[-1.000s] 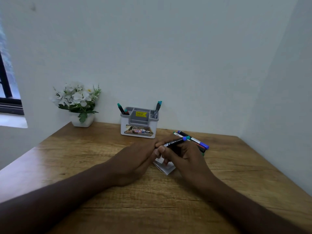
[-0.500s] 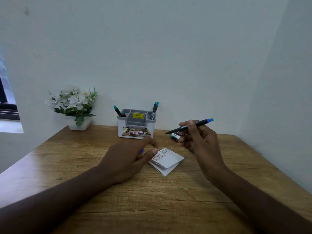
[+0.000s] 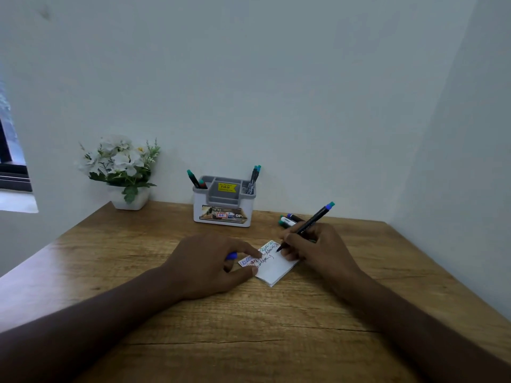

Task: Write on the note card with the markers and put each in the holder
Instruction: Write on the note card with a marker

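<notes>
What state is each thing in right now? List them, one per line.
Note card: flat on the table, partly written on.
Marker: uncapped, tip on the card.
Right hand: grips the marker.
Left hand: presses the card, holds a blue cap.
Holder: upright, markers inside.
Spare markers: lying capped on the table.

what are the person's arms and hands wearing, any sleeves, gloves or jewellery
Nothing shows on them. The left hand and the right hand are bare, with no gloves, rings or watch in view. Both forearms are bare down to the frame's edge, with no sleeves visible.
</notes>
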`<action>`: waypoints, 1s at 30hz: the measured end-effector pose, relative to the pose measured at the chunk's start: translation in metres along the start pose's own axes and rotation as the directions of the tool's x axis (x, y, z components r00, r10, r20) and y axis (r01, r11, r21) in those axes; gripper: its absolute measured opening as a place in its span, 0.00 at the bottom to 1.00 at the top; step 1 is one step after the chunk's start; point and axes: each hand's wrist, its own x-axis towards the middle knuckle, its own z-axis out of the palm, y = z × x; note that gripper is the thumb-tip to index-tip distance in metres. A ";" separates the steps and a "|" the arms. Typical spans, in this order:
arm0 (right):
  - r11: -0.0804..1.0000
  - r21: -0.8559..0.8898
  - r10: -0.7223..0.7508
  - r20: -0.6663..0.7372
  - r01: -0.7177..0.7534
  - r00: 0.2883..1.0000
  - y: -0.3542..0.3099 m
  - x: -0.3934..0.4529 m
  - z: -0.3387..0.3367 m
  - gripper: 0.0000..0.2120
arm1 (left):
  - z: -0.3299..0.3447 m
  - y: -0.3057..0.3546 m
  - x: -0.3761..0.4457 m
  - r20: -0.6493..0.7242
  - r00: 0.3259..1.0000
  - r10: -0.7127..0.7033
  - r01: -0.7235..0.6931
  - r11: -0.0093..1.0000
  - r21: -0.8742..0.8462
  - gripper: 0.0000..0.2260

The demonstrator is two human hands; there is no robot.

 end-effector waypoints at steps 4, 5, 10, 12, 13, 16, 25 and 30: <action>0.998 -0.067 -0.004 0.064 0.008 0.998 0.003 0.001 -0.003 0.03 | -0.001 0.002 0.000 -0.004 1.000 -0.010 0.010 1.000 0.013 0.18; 0.995 -0.101 -0.012 0.068 0.019 0.998 0.004 0.001 -0.003 0.04 | -0.002 0.002 0.000 -0.007 1.000 -0.015 0.015 1.000 0.020 0.18; 0.973 -0.220 -0.061 0.038 0.067 0.997 0.004 0.001 -0.002 0.03 | 0.000 0.005 0.000 -0.010 0.999 -0.041 0.041 0.998 0.038 0.19; 0.963 -0.257 -0.078 0.025 0.081 0.997 0.005 0.002 -0.001 0.02 | -0.001 0.005 -0.001 -0.001 0.999 -0.045 0.045 0.998 0.043 0.19; 0.957 -0.278 -0.080 0.023 0.083 0.997 0.005 0.003 0.000 0.02 | -0.001 0.005 0.000 0.005 0.999 -0.045 0.044 0.998 0.046 0.19; 0.940 -0.326 -0.098 0.035 0.104 0.995 0.007 0.003 0.001 0.02 | -0.002 0.003 0.000 0.005 0.999 -0.046 0.045 0.998 0.046 0.20; 0.921 -0.373 -0.109 0.026 0.111 0.994 0.008 0.004 0.000 0.03 | -0.003 0.005 0.001 0.019 0.999 -0.051 0.050 0.998 0.042 0.20; 0.921 -0.373 -0.108 0.033 0.112 0.994 0.008 0.004 0.002 0.02 | -0.003 0.005 0.001 0.015 0.998 -0.057 0.056 0.998 0.040 0.20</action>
